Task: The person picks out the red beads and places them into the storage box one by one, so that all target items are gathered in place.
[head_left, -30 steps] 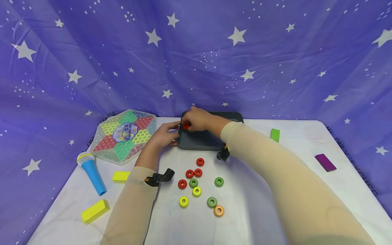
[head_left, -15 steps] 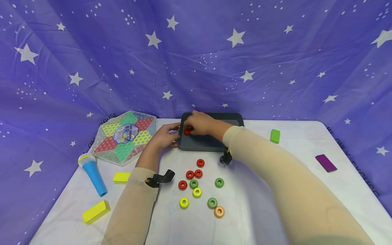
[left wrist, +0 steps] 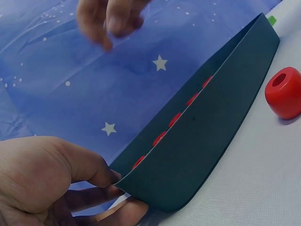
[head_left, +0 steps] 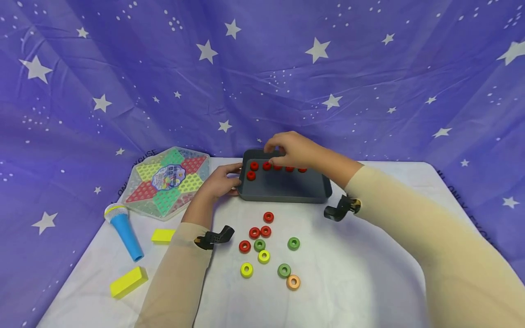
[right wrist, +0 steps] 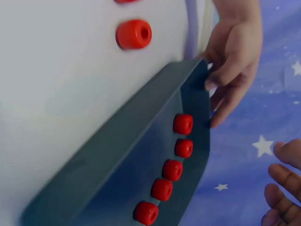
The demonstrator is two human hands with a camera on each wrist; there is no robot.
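- The left hand (head_left: 219, 181) has its grip on the near-left corner of the dark tray (head_left: 283, 193): in the left wrist view the thumb lies on the outer wall of the tray (left wrist: 207, 136) and the fingers curl under the corner.
- The right hand (head_left: 292, 150) hovers above the far edge of the tray, its fingers loosely bent and holding nothing; its grip is open. The right wrist view shows only its fingertips (right wrist: 284, 183), apart from the tray wall.
- Five red beads (head_left: 277, 167) lie inside the tray in a row along its far wall, directly under the right hand; the leftmost ones sit close to the left hand's grip. The right wrist view shows the same five beads (right wrist: 172, 169) lined up side by side on the tray floor.
- On the white counter (head_left: 361, 273), on the near side of the tray and away from both grips, lie loose beads: red (head_left: 268, 217), green (head_left: 293, 243), yellow (head_left: 246, 270) and one orange (head_left: 293, 282).
- To the left of the left hand lies a hexagonal checkers board (head_left: 166, 181); nearer the person are a blue toy microphone (head_left: 123, 232) and two yellow blocks (head_left: 128, 282).
- A purple starred cloth (head_left: 262, 68) hangs behind the counter.
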